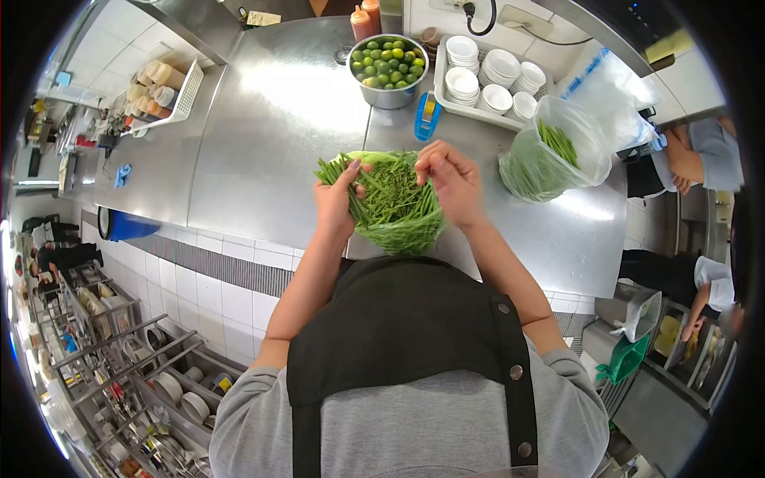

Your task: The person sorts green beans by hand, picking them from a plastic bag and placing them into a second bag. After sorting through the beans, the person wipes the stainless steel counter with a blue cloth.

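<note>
An open plastic bag of green beans (398,211) lies on the steel counter in front of me, with small cut bits on top in the middle. My left hand (339,195) is closed round a bunch of green beans at the bag's left side. Over the bag's right edge is my right hand (450,179), raised with its fingertips pinched together; whatever is between them is too small to make out. A second clear bag (530,163) with green beans in it stands to the right.
Behind the bag are a metal pot of limes (389,97), a blue tape dispenser (427,118) and a white tray (478,117) of stacked small dishes. Orange bottles (361,25) stand at the back. Other people are at the far right, beyond the steel counter (271,143).
</note>
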A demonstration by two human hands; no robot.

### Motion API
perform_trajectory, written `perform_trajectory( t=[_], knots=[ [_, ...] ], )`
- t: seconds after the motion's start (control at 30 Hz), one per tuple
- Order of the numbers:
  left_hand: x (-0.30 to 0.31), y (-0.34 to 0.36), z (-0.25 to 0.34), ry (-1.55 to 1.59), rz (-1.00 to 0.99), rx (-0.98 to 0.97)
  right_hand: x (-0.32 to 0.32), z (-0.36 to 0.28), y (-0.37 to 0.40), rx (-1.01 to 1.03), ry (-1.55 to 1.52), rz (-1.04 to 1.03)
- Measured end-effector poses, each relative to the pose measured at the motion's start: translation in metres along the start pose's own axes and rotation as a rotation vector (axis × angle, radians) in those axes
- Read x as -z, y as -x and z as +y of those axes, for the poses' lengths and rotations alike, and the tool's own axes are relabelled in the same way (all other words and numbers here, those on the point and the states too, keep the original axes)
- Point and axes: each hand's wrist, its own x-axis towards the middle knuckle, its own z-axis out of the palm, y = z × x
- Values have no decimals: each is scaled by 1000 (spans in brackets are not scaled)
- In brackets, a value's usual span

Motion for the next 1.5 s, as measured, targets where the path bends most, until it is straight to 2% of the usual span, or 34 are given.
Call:
perform_trajectory(
  t=[0.03,0.13,0.23,0.33,0.47,0.53,0.6,0.83,0.93,1.03,1.13,1.23,1.33,1.43,1.5],
  knots=[
    [2,0,0,3,1,16,7,-4,-3,-43,-98,4],
    [8,1,-2,20,-11,60,41,11,-6,-243,384,-97],
    [13,-3,-8,81,3,129,42,19,-1,-248,832,-163],
    [12,-3,-12,63,-15,163,52,36,13,-266,1073,-353],
    [9,2,-10,-67,-127,246,53,57,25,-214,1203,-455],
    [9,1,-14,-363,-220,211,50,61,27,-202,1272,-465],
    [10,-3,-23,-597,-257,212,46,60,26,-177,1203,-397],
    [1,3,-37,-650,-380,61,37,36,10,-87,934,-280],
    [-3,1,-32,-611,-371,20,39,52,11,-177,452,11],
    [-6,5,-22,-503,-322,19,40,49,10,-258,180,201],
    [0,-3,-6,-224,-283,47,61,59,14,-434,295,-46],
    [8,-10,5,93,-258,53,48,66,24,-512,401,-154],
    [16,-16,8,226,-259,72,14,47,27,-356,605,-187],
    [16,-15,8,316,-249,116,-9,42,24,-16,873,-91],
    [15,-15,6,351,-246,137,-19,45,23,-27,889,28]
  ],
)
